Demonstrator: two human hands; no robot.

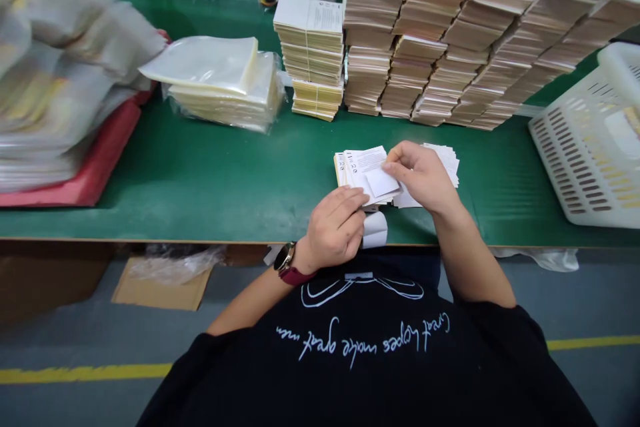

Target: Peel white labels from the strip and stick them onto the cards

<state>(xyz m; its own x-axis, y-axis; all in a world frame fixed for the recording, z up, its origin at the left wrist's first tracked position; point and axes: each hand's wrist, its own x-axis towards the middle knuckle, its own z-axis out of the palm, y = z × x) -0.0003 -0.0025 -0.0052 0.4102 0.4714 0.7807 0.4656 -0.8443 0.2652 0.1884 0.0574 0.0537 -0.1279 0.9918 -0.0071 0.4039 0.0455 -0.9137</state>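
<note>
Right grip (423,177) pinching one white slip (383,183), left grip (337,223) clamping one card stack (356,165)

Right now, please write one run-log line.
left hand: touching printed leaflets; right hand: touching same leaflets; far right: white perforated basket

White script on the black shirt (365,387) reads "Great hopes make great men", upside down in this view. The printed papers (367,159) by the fingers (391,165) carry dark marks and small lines, too small to read, as does the top sheet of the banded stack (305,47).
</note>
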